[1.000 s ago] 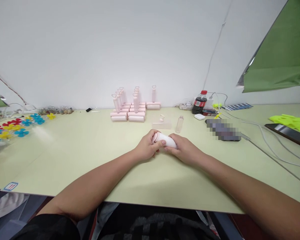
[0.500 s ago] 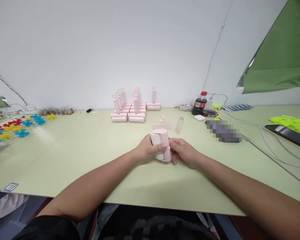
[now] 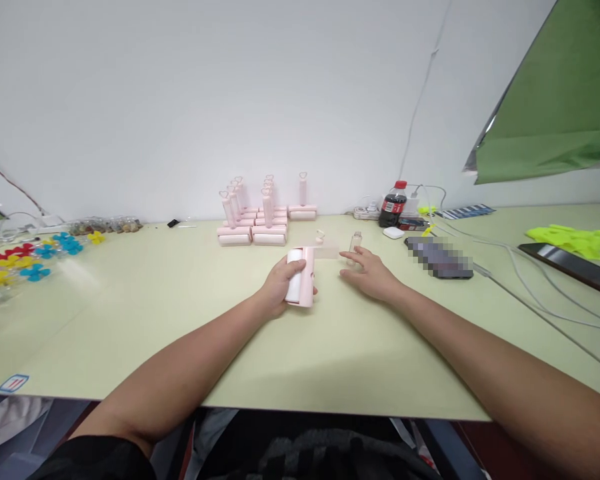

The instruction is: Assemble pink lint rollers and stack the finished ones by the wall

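My left hand (image 3: 279,285) is wrapped round a pink lint roller head (image 3: 307,280) with a white roll, held tilted above the table. On its right side the head shows a small hole. My right hand (image 3: 373,273) has its fingers apart and holds nothing I can see. Just behind its fingertips stands a clear pinkish tube (image 3: 357,239), shaped like a small bottle; its lower part is hidden by the hand. A translucent flat piece (image 3: 327,249) lies behind the roller head, with a small heart-shaped loop piece (image 3: 320,236) beyond it.
Several pink lint rollers (image 3: 269,233) with upright heart-topped handles stand by the wall. To the right are a cola bottle (image 3: 393,205), a white case (image 3: 393,233), a blurred dark device (image 3: 437,258), cables and a phone (image 3: 570,268). Colourful propeller-like pieces (image 3: 35,272) lie at left.
My right hand has come away from the lint roller head and moved towards the clear tube, its fingers spreading. My left hand has turned the head more upright and shifted it slightly left.
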Motion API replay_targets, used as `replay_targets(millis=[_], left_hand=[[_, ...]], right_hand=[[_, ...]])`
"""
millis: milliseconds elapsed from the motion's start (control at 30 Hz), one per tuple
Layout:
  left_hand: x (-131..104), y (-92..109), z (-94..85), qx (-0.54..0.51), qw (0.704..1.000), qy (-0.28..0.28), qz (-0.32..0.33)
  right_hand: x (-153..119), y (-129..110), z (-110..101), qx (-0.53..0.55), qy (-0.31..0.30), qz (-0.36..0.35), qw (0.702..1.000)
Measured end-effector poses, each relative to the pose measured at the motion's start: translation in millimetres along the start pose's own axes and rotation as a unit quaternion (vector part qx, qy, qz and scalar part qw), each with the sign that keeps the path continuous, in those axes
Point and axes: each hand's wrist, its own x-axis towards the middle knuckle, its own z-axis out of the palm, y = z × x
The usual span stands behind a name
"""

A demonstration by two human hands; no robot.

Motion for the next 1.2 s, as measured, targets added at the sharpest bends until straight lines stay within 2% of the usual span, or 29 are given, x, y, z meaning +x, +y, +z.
replay_targets(millis=[67, 133, 200, 267, 333, 400, 500, 667, 900, 1067, 1200], left_hand=[[2.0, 2.2, -2.2, -0.004, 1.0, 0.005, 0.007], [5.4, 5.3, -6.0, -0.007, 1.0, 0.013, 0.013], [9.4, 9.0, -11.5, -0.012, 1.0, 0.018, 0.011], [13.1, 12.2, -17.5, -0.012, 1.0, 0.011, -0.004], [15.8, 14.1, -22.5, -0.005, 1.0, -0.005, -0.019], [16.9, 14.5, -25.6, 0.006, 1.0, -0.019, -0.024], [16.5, 13.7, -26.9, 0.014, 0.999, -0.034, -0.022], [15.3, 12.9, -26.5, 0.02, 0.998, -0.057, -0.03], [14.3, 9.2, -23.7, 0.04, 0.997, -0.062, -0.023], [11.9, 3.3, -18.4, 0.053, 0.996, -0.062, -0.027], [8.1, 2.5, -13.2, 0.07, 0.994, -0.077, -0.029]], right_hand=[[-0.8, -3.2, -0.2, 0.009, 0.009, -0.019, 1.0], [-4.2, -8.8, -2.7, 0.036, 0.042, -0.049, 0.997], [-10.4, -15.6, -5.7, 0.08, 0.058, -0.108, 0.989], [-19.0, -22.7, -7.7, 0.119, 0.03, -0.177, 0.977], [-28.5, -29.5, -8.5, 0.126, -0.024, -0.218, 0.968], [-36.6, -35.4, -8.6, 0.105, -0.062, -0.233, 0.965], [-43.0, -42.0, -9.2, 0.085, -0.071, -0.255, 0.961], [-42.8, -46.0, -10.8, 0.071, -0.065, -0.286, 0.953], [-45.0, -47.8, -8.9, 0.061, -0.026, -0.29, 0.955], [-47.3, -46.3, -6.4, 0.063, 0.006, -0.337, 0.94], [-49.4, -49.0, -6.3, 0.068, -0.003, -0.362, 0.93]])
